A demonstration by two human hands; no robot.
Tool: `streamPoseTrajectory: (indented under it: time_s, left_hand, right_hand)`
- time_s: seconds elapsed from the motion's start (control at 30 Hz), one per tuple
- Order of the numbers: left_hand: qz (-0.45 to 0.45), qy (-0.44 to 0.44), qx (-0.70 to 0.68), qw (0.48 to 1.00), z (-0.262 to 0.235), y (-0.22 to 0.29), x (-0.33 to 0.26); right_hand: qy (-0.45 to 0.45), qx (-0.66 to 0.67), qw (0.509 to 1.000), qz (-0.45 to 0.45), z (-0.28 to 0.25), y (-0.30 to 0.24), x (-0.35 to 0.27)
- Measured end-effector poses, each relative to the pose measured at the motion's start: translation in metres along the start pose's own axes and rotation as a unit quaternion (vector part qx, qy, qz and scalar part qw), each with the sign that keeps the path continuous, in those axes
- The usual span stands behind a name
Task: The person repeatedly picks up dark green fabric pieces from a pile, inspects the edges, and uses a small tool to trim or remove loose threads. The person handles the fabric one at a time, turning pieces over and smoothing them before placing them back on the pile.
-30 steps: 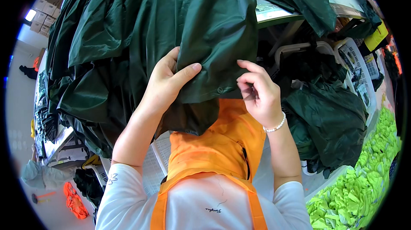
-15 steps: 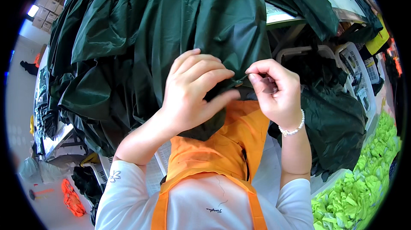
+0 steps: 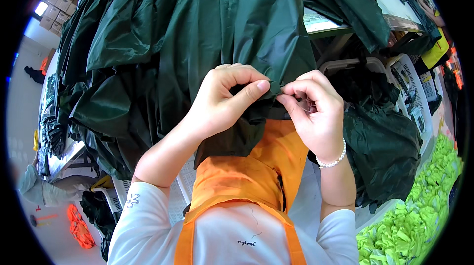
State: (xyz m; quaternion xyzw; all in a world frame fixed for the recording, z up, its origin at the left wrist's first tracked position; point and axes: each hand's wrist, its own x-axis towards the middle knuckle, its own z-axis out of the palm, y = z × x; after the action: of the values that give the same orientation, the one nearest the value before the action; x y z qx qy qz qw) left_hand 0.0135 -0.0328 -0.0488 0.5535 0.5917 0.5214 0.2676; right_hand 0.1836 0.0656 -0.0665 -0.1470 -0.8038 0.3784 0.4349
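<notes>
A large dark green fabric piece (image 3: 197, 33), shiny and gathered in folds, hangs toward me over my lap. My left hand (image 3: 224, 98) pinches an edge of it between thumb and forefinger. Close beside those fingertips, my right hand (image 3: 318, 109) has thumb and forefinger closed on the same edge of the green fabric. Something small and thin shows inside the curled fingers of the right hand, too unclear to name. A beaded bracelet (image 3: 333, 159) circles my right wrist. The orange apron (image 3: 237, 173) lies under the fabric's lower edge.
A white basket (image 3: 353, 62) with dark fabric stands at the right, beside another white crate (image 3: 410, 80). More green fabric (image 3: 382, 151) spills there. Bright yellow-green pieces (image 3: 410, 225) are heaped at lower right. A table edge (image 3: 328, 27) shows behind. Orange material (image 3: 80, 228) lies on the floor.
My left hand, spread over the fabric before, has closed into a pinch on its edge next to the right fingertips. The right hand has shifted slightly left and down.
</notes>
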Motion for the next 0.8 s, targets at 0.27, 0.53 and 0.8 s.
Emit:
streamPoseTrajectory:
  time_s: [0.27,0.53,0.8]
  left_hand:
    - [-0.051,-0.076,0.019,0.996,-0.006,0.012,0.003]
    - [0.106,-0.063,0.235,0.964,-0.007,0.009,-0.01]
    - [-0.157,-0.035,-0.097,0.982,-0.026,0.016,-0.004]
  right_hand:
    - [-0.006,0.144,0.985,0.091,-0.013,0.004,-0.003]
    - [0.06,0.154,0.977,0.132,-0.014,0.005,-0.002]
    - [0.107,0.051,0.988,0.095,-0.005,0.005,0.013]
